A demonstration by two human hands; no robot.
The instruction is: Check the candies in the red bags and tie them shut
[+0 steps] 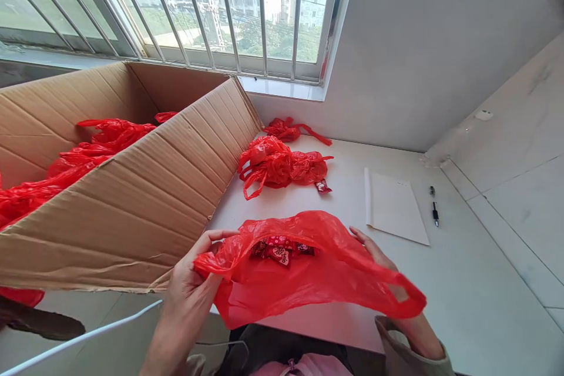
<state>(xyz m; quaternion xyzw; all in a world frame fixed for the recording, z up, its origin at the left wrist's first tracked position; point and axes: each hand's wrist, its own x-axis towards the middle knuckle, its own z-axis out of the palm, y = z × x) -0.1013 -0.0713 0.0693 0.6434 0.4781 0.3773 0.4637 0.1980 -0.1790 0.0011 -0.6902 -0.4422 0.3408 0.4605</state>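
Observation:
A red plastic bag (282,288) lies spread across the front of the table with its mouth open toward me. Several small wrapped candies (281,255), dark red and pink, show inside it. My left hand (194,282) is closed on the bag's left handle, thumb against fingers. Behind the right side of the bag is my right hand (374,249), fingers stretched out along the plastic and partly hidden by it. The bag's right handle loop hangs in front of my right forearm, not gripped.
To the left stands a large cardboard box (176,194) with red plastic bags (101,144) inside. Tied red bags (282,161) and a loose candy (323,187) lie farther back on the white table (480,294). A notebook (394,202) and a pen (435,211) lie at right.

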